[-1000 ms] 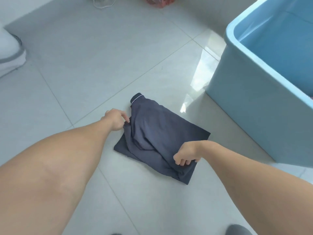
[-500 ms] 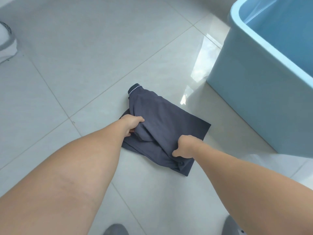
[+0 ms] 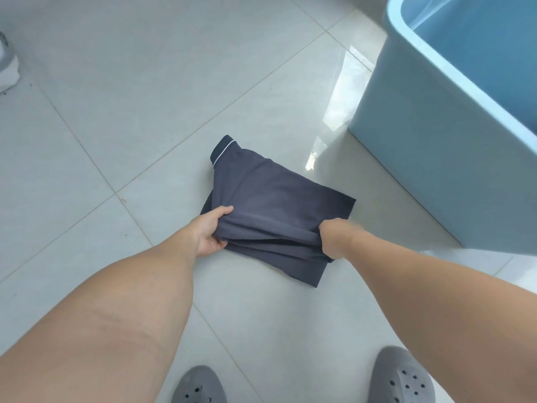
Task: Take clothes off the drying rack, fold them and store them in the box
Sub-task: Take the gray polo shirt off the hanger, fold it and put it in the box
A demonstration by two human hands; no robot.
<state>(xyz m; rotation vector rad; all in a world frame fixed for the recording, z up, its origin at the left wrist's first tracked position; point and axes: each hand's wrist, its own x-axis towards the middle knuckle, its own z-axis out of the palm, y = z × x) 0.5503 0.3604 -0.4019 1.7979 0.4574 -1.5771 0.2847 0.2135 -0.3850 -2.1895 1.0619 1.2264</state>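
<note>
A folded dark grey shirt (image 3: 273, 199) with a white-piped collar lies on the tiled floor in the middle of the head view. My left hand (image 3: 210, 232) grips its near left edge, thumb on top and fingers under the cloth. My right hand (image 3: 334, 238) is closed on the near right edge, bunching the fabric into folds between the two hands. The light blue plastic box (image 3: 436, 135) stands on the floor to the right of the shirt; its inside is only partly visible.
Pale grey floor tiles (image 3: 145, 97) surround the shirt. My two grey perforated clogs (image 3: 199, 385) show at the bottom edge. A white and grey object (image 3: 7, 68) sits at the far left edge.
Both hands have slid to the shirt's near edge and taken hold of it, pulling the cloth taut between them. The camera has tilted down, bringing my clogs into view.
</note>
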